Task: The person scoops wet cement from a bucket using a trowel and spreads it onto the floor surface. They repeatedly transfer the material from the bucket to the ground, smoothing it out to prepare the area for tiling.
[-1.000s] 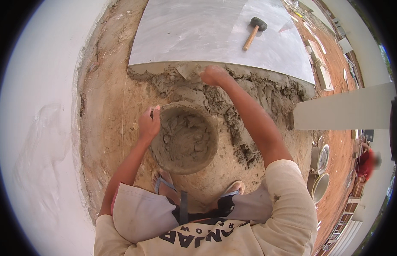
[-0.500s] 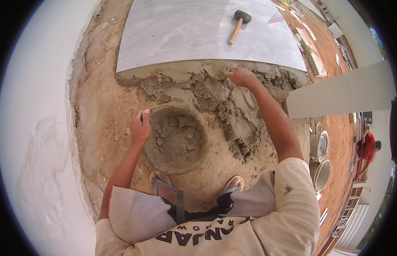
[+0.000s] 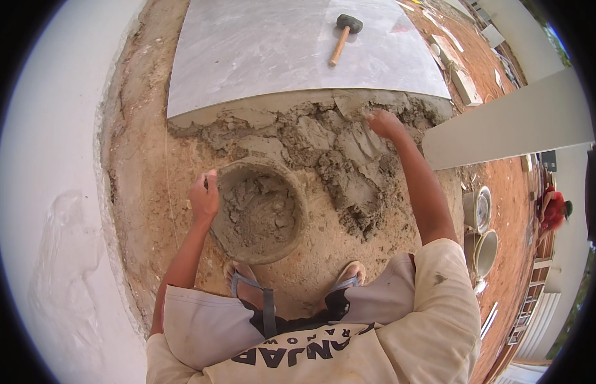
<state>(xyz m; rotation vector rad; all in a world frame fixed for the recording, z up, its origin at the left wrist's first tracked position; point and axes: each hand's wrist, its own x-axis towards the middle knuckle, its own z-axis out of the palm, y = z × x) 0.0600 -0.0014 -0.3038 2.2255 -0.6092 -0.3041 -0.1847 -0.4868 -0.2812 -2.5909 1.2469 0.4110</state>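
My left hand (image 3: 204, 196) is closed at the left rim of a round bucket (image 3: 302, 221), thumb up. Grey wet mortar (image 3: 259, 208) partly fills the bucket, which stands on the ground before my feet. Farther off, my right hand (image 3: 385, 124) is closed round the handle of a trowel (image 3: 350, 106). Its mortar-smeared blade lies against the mortar bed (image 3: 310, 134), just short of the tile's near edge; the handle is mostly hidden in my fist. Ridged, lumpy mortar spreads below that hand toward me.
A rubber mallet (image 3: 344, 38) with a wooden handle rests on the large grey tile (image 3: 246, 51). White wall (image 3: 48, 160) runs along the left; a pale pillar (image 3: 509, 121) juts in at right. Beyond are buckets (image 3: 485, 253) and a person in red (image 3: 553, 210).
My right hand has moved right with the trowel along the mortar by the tile's edge. My left hand stays at the bucket rim. The whole view has shifted slightly.
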